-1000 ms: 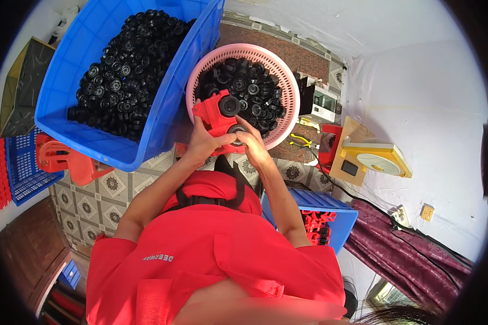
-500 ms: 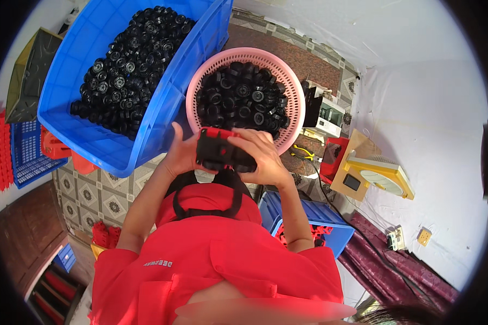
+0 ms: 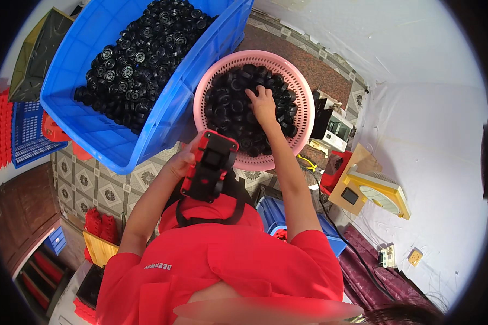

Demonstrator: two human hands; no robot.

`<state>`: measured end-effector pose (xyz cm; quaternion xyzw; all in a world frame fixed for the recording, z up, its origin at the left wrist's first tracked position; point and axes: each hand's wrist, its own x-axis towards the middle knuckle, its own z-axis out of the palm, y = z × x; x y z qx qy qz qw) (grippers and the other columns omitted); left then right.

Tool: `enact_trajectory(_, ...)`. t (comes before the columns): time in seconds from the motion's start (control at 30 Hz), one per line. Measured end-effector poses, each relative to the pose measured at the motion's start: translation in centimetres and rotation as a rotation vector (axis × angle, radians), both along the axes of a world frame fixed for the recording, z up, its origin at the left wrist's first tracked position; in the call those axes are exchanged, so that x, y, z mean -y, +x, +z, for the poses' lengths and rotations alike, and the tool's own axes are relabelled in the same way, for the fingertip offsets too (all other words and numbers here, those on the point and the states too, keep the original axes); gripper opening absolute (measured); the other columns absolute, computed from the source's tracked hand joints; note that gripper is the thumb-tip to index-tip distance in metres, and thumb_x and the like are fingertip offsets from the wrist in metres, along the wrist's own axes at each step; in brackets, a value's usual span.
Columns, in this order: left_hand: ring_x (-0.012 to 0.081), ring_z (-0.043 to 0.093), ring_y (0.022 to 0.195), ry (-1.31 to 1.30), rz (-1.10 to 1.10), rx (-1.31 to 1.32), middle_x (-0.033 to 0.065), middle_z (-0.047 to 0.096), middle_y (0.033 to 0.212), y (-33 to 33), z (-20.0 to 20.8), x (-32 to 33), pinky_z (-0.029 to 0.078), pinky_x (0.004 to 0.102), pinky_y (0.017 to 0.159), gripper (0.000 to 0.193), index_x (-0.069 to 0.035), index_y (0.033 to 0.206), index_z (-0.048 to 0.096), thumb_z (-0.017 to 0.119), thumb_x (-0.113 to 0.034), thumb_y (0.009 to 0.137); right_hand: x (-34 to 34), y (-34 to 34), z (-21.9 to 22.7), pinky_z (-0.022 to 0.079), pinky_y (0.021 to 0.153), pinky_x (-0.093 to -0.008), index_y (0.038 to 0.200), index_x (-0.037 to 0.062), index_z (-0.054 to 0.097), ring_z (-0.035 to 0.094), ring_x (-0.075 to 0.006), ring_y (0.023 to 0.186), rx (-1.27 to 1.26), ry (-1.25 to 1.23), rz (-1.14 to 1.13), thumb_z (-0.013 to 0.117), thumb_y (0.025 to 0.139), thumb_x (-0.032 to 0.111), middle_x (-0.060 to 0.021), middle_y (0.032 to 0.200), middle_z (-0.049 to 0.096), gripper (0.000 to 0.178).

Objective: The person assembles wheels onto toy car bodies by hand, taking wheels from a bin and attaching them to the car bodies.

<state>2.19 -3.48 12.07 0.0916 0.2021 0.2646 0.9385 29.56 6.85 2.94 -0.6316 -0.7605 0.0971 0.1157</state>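
My left hand (image 3: 180,162) is closed on the side of a red-and-black toy car chassis (image 3: 207,172), holding it above my lap. Round black wheels show along the chassis's right edge, and my fingers are partly hidden behind it. My right hand (image 3: 263,106) is over the pink plastic basket (image 3: 307,116), its fingers apart and their tips at the heap of small black toy wheels (image 3: 233,108). No wheel is visible in its grasp.
A large blue crate (image 3: 171,127) of more black wheels stands left of the basket. To the right are yellow-handled pliers (image 3: 307,162), a small red bin (image 3: 335,173) and a yellow-framed fan (image 3: 382,192). A blue bin (image 3: 271,214) sits beside my right side.
My right hand has let go of the chassis and reached forward into the basket. My left hand alone now holds the chassis, which has turned more upright and shifted slightly left.
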Motion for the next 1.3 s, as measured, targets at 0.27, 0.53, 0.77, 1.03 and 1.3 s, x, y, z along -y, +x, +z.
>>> enact_trajectory(0.27, 0.0116, 0.051, 0.103, 0.271, 0.368, -0.426, 0.0027, 0.050, 0.115, 2.1, -1.0, -2.0, 0.048, 0.0296, 0.087, 0.054, -0.017, 0.129, 0.040, 0.069, -0.037, 0.088, 2.1, 0.1, 6.1, 0.050, 0.076, -0.0286, 0.118, 0.0031, 0.061, 0.062, -0.0173, 0.084, -0.997, -0.170, -0.392, 0.062, 0.088, 0.005, -0.0095, 0.092, 0.066, 0.030)
enact_trajectory(0.53, 0.0119, 0.047, 0.102, 0.562, 0.379, -0.833, 0.0035, 0.047, 0.110, 4.4, 1.4, -2.7, 0.043, 0.0270, 0.090, 0.039, -0.013, 0.121, 0.042, 0.060, -0.037, 0.096, 9.5, -4.7, 14.3, 0.047, 0.074, -0.0199, 0.103, 0.0012, 0.064, 0.058, -0.0056, 0.079, -1.310, -0.339, -0.219, 0.069, 0.084, -0.003, 0.0008, 0.088, 0.064, 0.020)
enact_trajectory(0.77, 0.0158, 0.048, 0.104, 0.716, 0.263, -0.906, 0.0055, 0.046, 0.112, 3.5, 0.4, -2.1, 0.044, 0.0292, 0.090, 0.064, -0.011, 0.123, 0.041, 0.082, -0.029, 0.077, 11.0, -4.7, 11.0, 0.050, 0.074, -0.0232, 0.114, 0.0014, 0.061, 0.060, -0.0084, 0.084, -1.219, -0.370, -0.304, 0.073, 0.082, 0.003, -0.0027, 0.092, 0.064, 0.035)
enact_trajectory(1.03, 0.0225, 0.048, 0.122, 0.354, 0.171, -0.678, 0.0125, 0.043, 0.135, 2.3, 1.4, 0.1, 0.042, 0.0353, 0.102, 0.101, -0.009, 0.144, 0.029, 0.088, -0.010, 0.061, 12.2, -5.2, 10.1, 0.043, 0.096, -0.0299, 0.143, 0.0014, 0.036, 0.054, -0.0169, 0.112, -1.480, -0.664, -0.118, 0.074, 0.078, 0.015, -0.0130, 0.122, 0.055, 0.077)
enact_trajectory(1.3, 0.0221, 0.056, 0.111, 0.209, 0.226, -0.750, 0.0112, 0.052, 0.123, 4.0, 0.0, -0.4, 0.050, 0.0360, 0.094, 0.090, -0.007, 0.141, 0.030, 0.084, -0.007, 0.068, 6.3, -1.3, 4.0, 0.051, 0.070, -0.0301, 0.105, 0.0005, 0.067, 0.065, -0.0136, 0.084, -1.331, -0.611, -0.311, 0.064, 0.088, 0.019, -0.0079, 0.091, 0.068, 0.025)
